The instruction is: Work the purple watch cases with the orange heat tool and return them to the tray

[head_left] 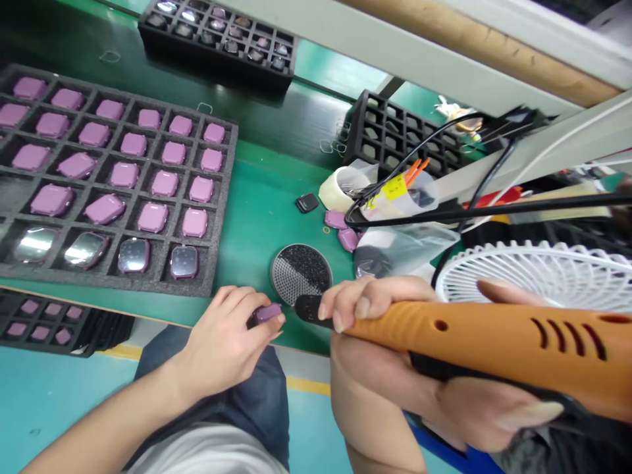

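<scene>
My left hand (232, 336) is closed on a small purple watch case (268, 313), pinched between thumb and fingers near the table's front edge. My right hand (395, 362) is turned palm up and wrapped round an orange handheld power tool (494, 336) with vent slots. Its black rounded end (312, 308) points left, towards the left hand. Just beyond lies a round metal dish (296, 284) with a dotted surface, partly covered in tiny black pieces. A grey foam tray (224, 217) on the left holds many purple watch cases, the front row showing glossy faces.
Two loose purple cases (336, 219) and a black watch piece (307, 203) lie beside a tape roll (340, 187) and a clear cup (395, 197). A white fan grille (533, 273) stands right. Black cables (494, 210) cross there. More trays (217, 56) sit behind.
</scene>
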The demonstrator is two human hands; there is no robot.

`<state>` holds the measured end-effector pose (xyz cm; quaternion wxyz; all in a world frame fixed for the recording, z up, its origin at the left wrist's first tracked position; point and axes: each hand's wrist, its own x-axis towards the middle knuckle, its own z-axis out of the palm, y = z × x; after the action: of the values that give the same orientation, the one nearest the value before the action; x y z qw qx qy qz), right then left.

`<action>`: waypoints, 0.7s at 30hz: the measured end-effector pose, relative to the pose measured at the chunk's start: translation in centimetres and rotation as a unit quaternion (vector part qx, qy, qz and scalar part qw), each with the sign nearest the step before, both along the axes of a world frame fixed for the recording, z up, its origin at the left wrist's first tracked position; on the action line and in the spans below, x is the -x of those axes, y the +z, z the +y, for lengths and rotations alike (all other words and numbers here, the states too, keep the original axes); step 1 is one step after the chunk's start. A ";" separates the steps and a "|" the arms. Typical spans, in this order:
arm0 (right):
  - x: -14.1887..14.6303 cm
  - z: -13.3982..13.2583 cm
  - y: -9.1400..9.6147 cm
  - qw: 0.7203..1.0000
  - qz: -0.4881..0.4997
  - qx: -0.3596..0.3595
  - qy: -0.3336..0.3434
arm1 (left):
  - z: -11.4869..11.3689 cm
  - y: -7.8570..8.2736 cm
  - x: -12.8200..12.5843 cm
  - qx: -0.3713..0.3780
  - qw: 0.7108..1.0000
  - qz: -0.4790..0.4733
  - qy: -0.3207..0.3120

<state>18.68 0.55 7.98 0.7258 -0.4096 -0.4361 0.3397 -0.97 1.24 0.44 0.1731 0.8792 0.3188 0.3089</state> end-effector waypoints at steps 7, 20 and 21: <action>1.0 0.5 -1.1 1.000 0.018 -0.003 0.021 | 0.0 0.1 -0.1 0.010 1.000 -0.002 -0.001; 1.6 1.1 -1.1 0.999 0.029 -0.025 0.035 | 0.0 0.1 -0.1 0.007 1.000 -0.007 0.004; 1.5 1.1 -1.1 0.999 0.028 -0.021 0.036 | 0.0 0.1 -0.1 0.007 1.000 -0.007 0.004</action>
<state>17.14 1.65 6.85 0.7335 -0.3685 -0.4375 0.3672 -0.87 1.26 0.56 0.1799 0.8745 0.3236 0.3132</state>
